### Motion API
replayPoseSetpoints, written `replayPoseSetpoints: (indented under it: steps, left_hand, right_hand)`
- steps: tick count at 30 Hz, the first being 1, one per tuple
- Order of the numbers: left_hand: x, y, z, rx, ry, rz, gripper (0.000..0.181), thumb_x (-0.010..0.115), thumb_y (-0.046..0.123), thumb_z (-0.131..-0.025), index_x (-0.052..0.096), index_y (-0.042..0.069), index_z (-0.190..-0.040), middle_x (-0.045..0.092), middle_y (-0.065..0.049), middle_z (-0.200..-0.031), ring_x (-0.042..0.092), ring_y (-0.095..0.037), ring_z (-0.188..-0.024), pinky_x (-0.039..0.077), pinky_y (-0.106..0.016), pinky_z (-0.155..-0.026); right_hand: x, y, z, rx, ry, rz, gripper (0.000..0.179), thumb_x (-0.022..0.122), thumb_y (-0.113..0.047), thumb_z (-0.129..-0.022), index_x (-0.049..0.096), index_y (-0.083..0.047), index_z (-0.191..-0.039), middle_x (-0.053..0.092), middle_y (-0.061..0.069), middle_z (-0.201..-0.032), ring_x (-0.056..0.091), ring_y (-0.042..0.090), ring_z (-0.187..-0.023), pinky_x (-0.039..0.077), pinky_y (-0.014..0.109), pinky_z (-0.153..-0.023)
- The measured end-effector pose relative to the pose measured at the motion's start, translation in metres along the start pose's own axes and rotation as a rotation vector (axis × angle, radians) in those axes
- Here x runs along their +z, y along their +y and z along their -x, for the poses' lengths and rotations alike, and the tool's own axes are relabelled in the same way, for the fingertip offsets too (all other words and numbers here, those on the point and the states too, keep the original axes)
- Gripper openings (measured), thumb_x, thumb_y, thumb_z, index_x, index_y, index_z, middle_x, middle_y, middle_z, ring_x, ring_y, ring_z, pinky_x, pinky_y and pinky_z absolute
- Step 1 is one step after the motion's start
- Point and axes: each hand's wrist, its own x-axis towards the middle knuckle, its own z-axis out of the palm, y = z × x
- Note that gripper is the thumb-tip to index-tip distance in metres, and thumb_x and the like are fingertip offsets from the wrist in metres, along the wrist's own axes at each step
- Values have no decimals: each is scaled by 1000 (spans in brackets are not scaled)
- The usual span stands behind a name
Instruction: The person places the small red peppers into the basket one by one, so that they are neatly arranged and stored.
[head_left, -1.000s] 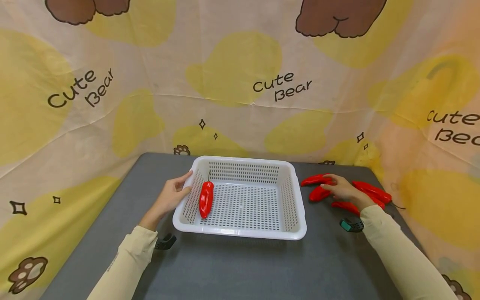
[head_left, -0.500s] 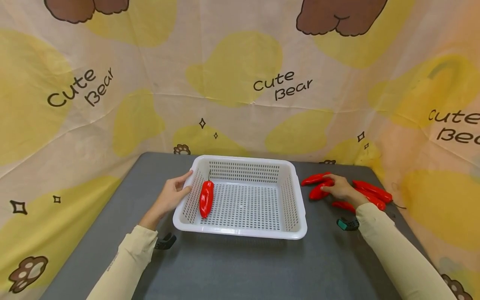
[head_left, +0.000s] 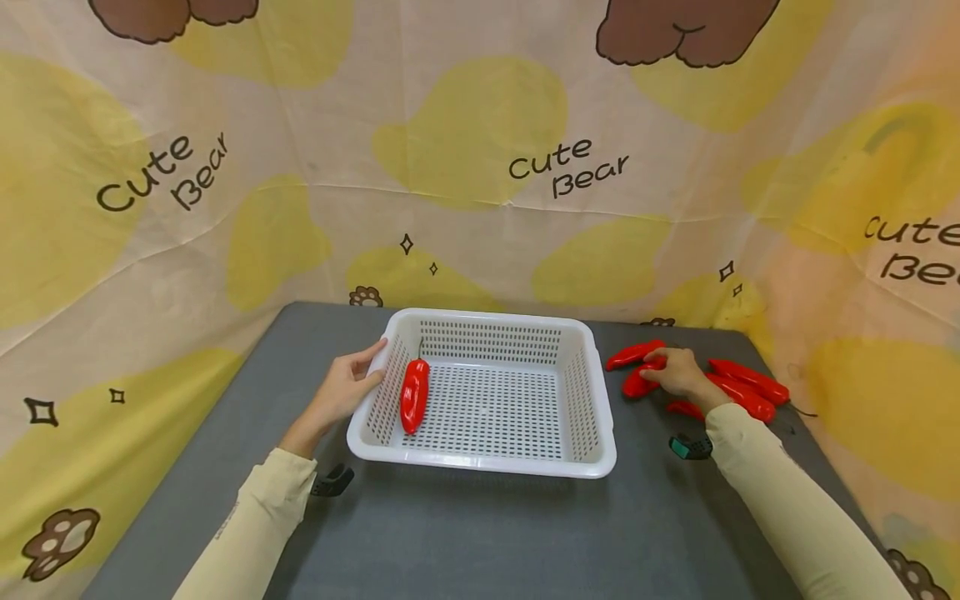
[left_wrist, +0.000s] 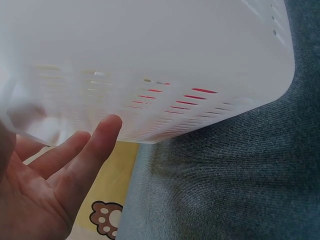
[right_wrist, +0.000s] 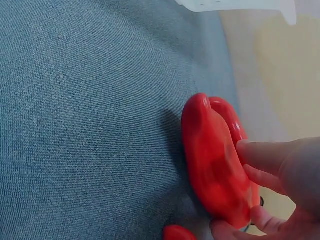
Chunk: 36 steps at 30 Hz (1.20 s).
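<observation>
My right hand [head_left: 678, 372]: fingers clamped on a long glossy red pepper [right_wrist: 212, 162], right of the white perforated plastic basket [head_left: 480, 464] | My left hand [head_left: 342, 387]: fingers apart, touching the basket's left side.

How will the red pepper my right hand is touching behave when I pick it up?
The red pepper is probably slippery, given its glossy skin. Its plump shape suggests stiffness, and its rounded sides might let it roll.

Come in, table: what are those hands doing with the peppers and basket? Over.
Left hand touching white basket. Right hand gripping red pepper outside it. Neighbouring pepper lies close alongside, possibly in the way.
</observation>
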Motion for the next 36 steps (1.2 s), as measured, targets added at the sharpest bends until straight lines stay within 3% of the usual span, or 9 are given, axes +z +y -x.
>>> replayPoseSetpoints:
  steps: [8,16,25,32,36]
  left_hand:
    - [1,-1,-1,4,-2,3,60,56,6,-100,35,6,-157,46,-30,-152,67,-49,-113,64,-39,-75]
    - [0,-1,-1,6,4,-2,60,56,7,-101,35,6,-157,46,-30,-152,66,-49,-114,64,-39,-74]
    - [0,-1,1,-4,9,-2,59,56,7,-100,37,6,-156,49,-31,-150,68,-47,-110,65,-39,-73]
    - [1,-1,0,-3,5,-1,59,56,7,-100,37,7,-156,49,-31,-149,69,-47,-108,65,-38,-72]
    - [0,-2,0,-1,5,4,59,55,7,-100,37,6,-156,49,-31,-149,69,-48,-109,65,-38,-72]
  right_hand:
    - [5,2,-3,9,49,6,50,68,-11,-92,52,12,-133,45,46,-131,28,58,-128,40,65,-105]
    - [3,-2,-3,49,11,-80,65,70,-8,-90,40,10,-145,33,44,-147,25,61,-136,29,68,-115]
    - [6,1,-4,51,-12,-149,63,67,-7,-91,38,9,-145,29,43,-151,28,59,-138,26,68,-117]
    - [7,-2,-4,47,69,-194,55,59,-5,-94,41,4,-146,26,44,-151,20,60,-140,26,70,-116]
    - [3,-5,-3,21,133,-240,54,57,-2,-95,41,3,-147,26,44,-150,28,57,-137,34,65,-114]
